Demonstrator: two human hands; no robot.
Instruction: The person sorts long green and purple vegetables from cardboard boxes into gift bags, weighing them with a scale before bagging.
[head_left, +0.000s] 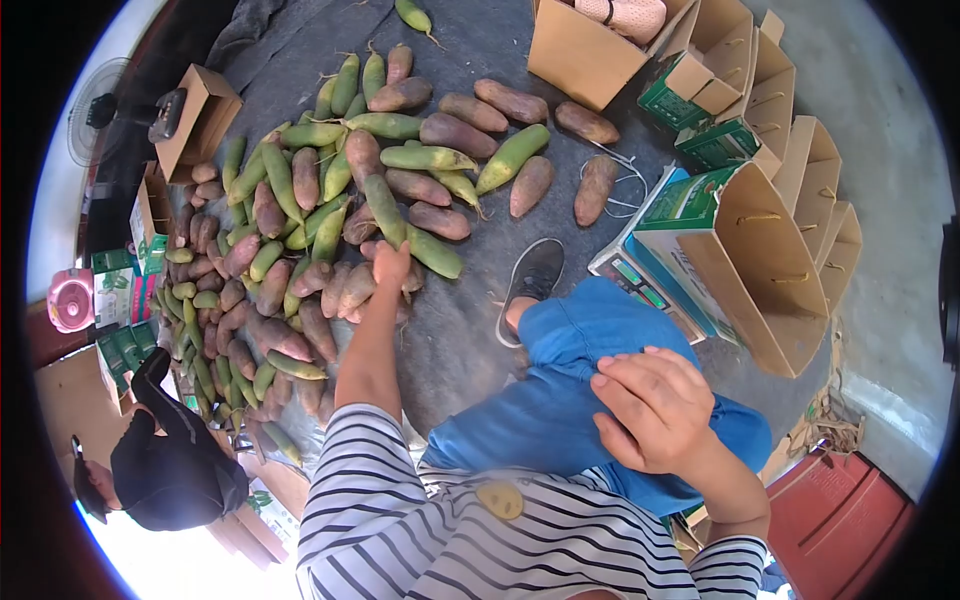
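Observation:
My left hand (390, 264) reaches down into a large heap of produce on the floor. Its fingers are closed at the lower end of a green radish (384, 208); the fingertips are partly hidden. Just right of it lies another green radish (433, 252), and reddish-purple radishes (357, 287) crowd around below. Over my bent knee in blue trousers, my right hand (655, 405) is held up with loosely bent fingers, the thumb apart, and nothing visible in it.
A digital scale (640, 285) stands at right beside an open carton (770, 270). More open cartons (805, 170) line the wall, and another box (590, 50) holds a pink item. A person in dark clothes (175, 460) bends at the heap's left. A fan (100, 110) stands behind.

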